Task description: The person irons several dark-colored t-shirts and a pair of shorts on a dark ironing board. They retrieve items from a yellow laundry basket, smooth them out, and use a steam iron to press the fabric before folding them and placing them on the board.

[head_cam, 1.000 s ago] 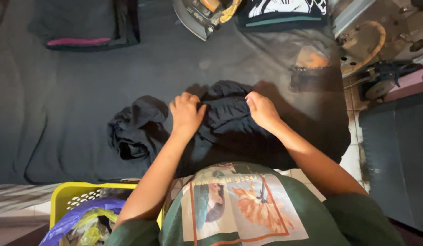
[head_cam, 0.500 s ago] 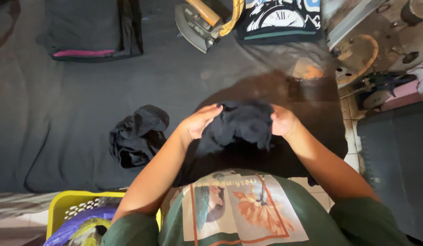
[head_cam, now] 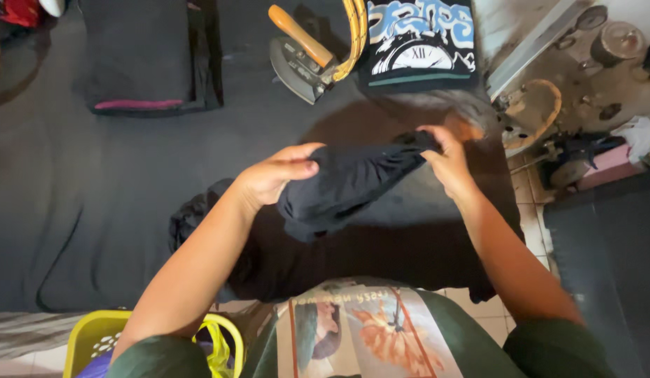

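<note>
Since half a second ago, the black garment (head_cam: pixel 349 183) has been lifted higher and stretched sideways — both hands have been moved further apart. A dark cloth-covered table (head_cam: pixel 80 210) is spread across most of the view. On its far edge a folded dark garment with a pink hem (head_cam: pixel 146 59) is laid, well apart from the hands. To the right of that, a folded printed shirt (head_cam: pixel 419 42) with a clock design is seen, and just beside it an iron with a wooden handle (head_cam: pixel 304 56) is set. The black garment is held above the table, between the hands, bunched and sagging in the middle; a trailing part (head_cam: pixel 199 220) is left lying on the cloth below. At the near left corner a yellow basket (head_cam: pixel 94 336) is partly seen. The left hand (head_cam: pixel 272 178) is closed on the garment's left end — fingers curled over the fabric. The right hand (head_cam: pixel 447 161) is pinched shut on the garment's right end.
</note>
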